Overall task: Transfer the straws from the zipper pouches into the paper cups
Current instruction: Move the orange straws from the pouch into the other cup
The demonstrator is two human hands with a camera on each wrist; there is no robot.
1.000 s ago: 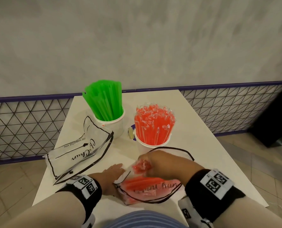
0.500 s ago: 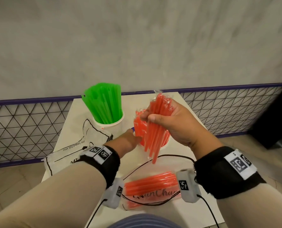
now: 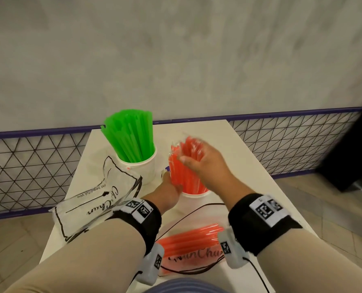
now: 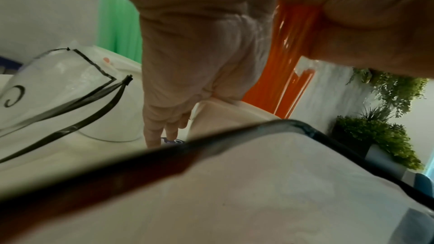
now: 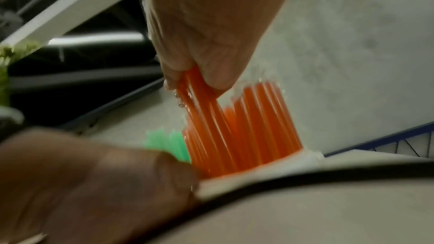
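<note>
My right hand (image 3: 193, 159) grips a bunch of orange straws (image 3: 184, 176) and holds them upright in the right paper cup (image 3: 197, 197), among the ones standing there. In the right wrist view the fingers (image 5: 211, 73) pinch the straws' (image 5: 246, 127) tops. My left hand (image 3: 167, 190) holds that cup at its left side; in the left wrist view its fingers (image 4: 164, 125) run down beside the cup (image 4: 225, 112). More orange straws (image 3: 190, 237) lie in a clear zipper pouch (image 3: 192, 263) at the table's near edge.
A second paper cup (image 3: 144, 169) full of green straws (image 3: 131, 138) stands left of the orange one. An empty clear pouch (image 3: 91, 206) lies on the table's (image 3: 243, 166) left side. A wire-mesh fence (image 3: 27, 170) and a grey wall stand behind.
My right hand pulled a bunch of orange straws out of the near pouch, lifted it over the cup and lowered it in. My left hand left the pouch and took the cup.
</note>
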